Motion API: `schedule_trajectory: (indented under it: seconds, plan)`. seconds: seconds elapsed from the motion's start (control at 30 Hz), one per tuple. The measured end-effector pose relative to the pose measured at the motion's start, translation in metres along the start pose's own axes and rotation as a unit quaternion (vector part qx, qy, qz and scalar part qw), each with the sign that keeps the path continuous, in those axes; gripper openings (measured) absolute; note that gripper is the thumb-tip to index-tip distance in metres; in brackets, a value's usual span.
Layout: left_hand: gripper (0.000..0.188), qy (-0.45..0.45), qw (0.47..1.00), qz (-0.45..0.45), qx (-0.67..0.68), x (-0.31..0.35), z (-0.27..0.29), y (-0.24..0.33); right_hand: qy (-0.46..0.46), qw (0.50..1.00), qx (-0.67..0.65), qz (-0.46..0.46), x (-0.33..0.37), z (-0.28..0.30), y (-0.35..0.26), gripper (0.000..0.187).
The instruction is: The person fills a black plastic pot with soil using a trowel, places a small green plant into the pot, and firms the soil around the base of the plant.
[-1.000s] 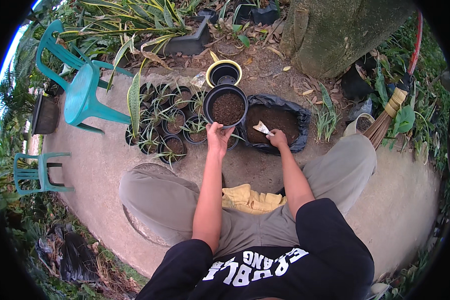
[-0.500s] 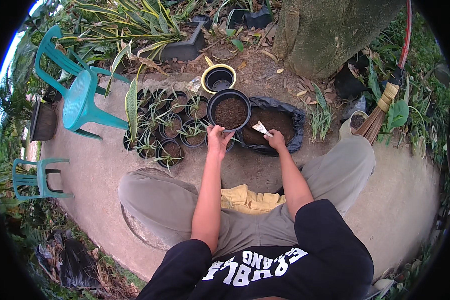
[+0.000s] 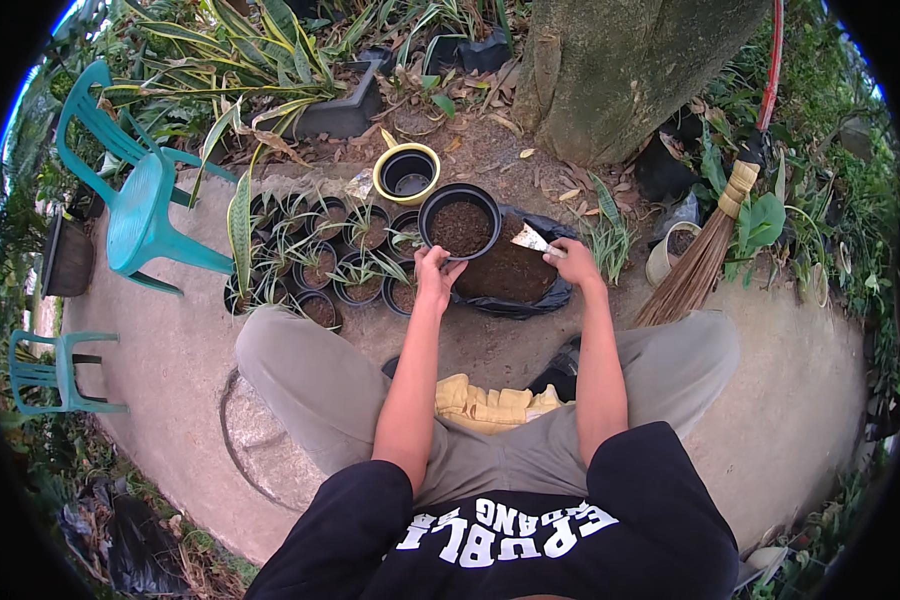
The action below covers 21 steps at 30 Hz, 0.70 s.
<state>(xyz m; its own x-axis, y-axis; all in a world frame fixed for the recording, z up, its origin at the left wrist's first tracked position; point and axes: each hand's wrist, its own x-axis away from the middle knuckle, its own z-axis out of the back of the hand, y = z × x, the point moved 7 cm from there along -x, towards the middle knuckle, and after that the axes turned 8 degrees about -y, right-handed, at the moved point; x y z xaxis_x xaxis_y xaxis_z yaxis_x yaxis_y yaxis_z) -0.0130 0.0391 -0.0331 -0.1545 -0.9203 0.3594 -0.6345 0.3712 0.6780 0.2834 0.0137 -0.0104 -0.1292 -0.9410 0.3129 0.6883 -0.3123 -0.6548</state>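
Left hand (image 3: 436,272) grip holds black pot (image 3: 460,222) rim; right hand (image 3: 573,262) grip holds pale scoop (image 3: 530,239) over soil bag (image 3: 510,275).

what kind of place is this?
Most likely a home garden or small plant nursery, outdoors. A tree trunk rises from bare earth, small potted plants sit clustered on a concrete pad, and the left hand grips a black soil-filled pot.

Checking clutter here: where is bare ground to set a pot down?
Bare concrete lies right of the broom, beyond the right knee, and left of the small planted pots toward the teal chair. Crowded: around the soil-filled black pot held by the left hand, and the soil bag.
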Motion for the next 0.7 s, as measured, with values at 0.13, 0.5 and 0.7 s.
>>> schedule_trajectory:
  seconds: [0.13,0.5,0.7]
  plan:
    - [0.042,0.012,1.0,-0.003,0.02,-0.008,-0.002,-0.012,0.033,0.999,-0.007,-0.011,0.026,0.048,-0.023,0.037]
    - [0.048,-0.014,0.999,0.046,-0.006,-0.008,-0.015,-0.038,0.091,0.991,-0.02,0.097,0.043,0.074,-0.063,0.037]
    - [0.041,-0.019,0.999,0.028,0.029,-0.009,-0.013,-0.03,0.1,0.99,-0.033,0.098,0.047,0.065,-0.086,0.037]
